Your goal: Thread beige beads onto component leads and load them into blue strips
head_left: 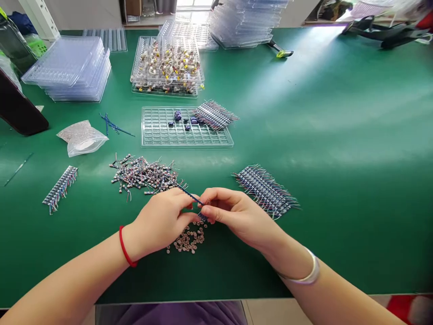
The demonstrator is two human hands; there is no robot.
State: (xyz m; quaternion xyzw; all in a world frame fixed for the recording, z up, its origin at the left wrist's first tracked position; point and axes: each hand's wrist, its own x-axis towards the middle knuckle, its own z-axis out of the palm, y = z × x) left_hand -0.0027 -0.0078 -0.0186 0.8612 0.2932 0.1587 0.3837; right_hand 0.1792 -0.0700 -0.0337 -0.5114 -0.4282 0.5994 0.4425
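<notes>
My left hand (164,219) and my right hand (237,214) meet at the middle front of the table, both closed in a pinch. Between their fingertips runs a thin dark blue strip (190,195), slanting up to the left over my left hand. Fine wires and a bit of dark, patterned board show at my right fingertips; much of it is hidden by the fingers. Just below lie many small round discs (186,241). Behind my left hand spreads a loose pile of small wired parts (144,175). Right of my right hand rests a wired board panel (265,192).
A clear compartment tray (158,137) holds dark pieces and another wired panel (216,115). Further back stand a tray of white-and-yellow parts (167,67) and stacked clear trays (71,67). On the left lie a plastic bag (83,137), blue strips (115,126) and a narrow wired panel (61,187).
</notes>
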